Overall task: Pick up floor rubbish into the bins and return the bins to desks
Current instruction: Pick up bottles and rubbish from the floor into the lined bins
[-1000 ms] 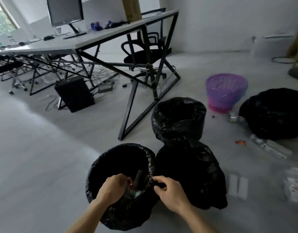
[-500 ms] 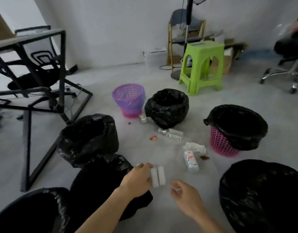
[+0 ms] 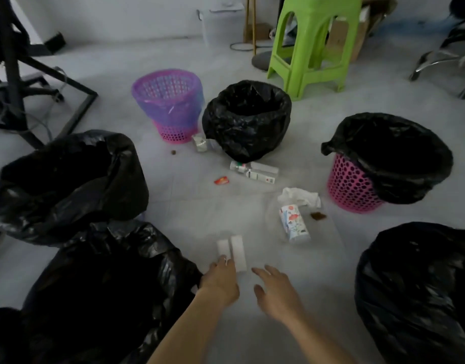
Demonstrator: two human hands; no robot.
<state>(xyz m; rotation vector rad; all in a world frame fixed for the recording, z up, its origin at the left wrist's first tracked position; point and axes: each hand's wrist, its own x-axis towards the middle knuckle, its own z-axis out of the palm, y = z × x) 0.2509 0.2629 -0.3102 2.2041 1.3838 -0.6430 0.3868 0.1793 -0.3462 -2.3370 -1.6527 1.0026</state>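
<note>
Two white blocks (image 3: 232, 249) lie side by side on the grey floor. My left hand (image 3: 220, 281) reaches to their near end with its fingertips on them; whether it grips them is hidden. My right hand (image 3: 277, 291) hovers just to the right, fingers spread and holding nothing. Other rubbish lies beyond: a flowered carton (image 3: 294, 223), a crumpled tissue (image 3: 299, 197), white tubes (image 3: 255, 172) and a red wrapper (image 3: 221, 180). Around it stand a purple basket bin (image 3: 168, 101), a black-lined bin (image 3: 247, 116) and a pink bin with a black bag (image 3: 357, 187).
Three more black-bagged bins crowd the near side: left (image 3: 68, 179), near left (image 3: 107, 285) and near right (image 3: 415, 285). A green stool (image 3: 312, 48) stands behind, a black desk frame (image 3: 16, 74) at far left, an office chair base (image 3: 449, 61) at far right.
My view swung right from the desk-side bin to the littered floor. Both hands left that bin's rim and reached out to the white blocks; the camera has since come closer.
</note>
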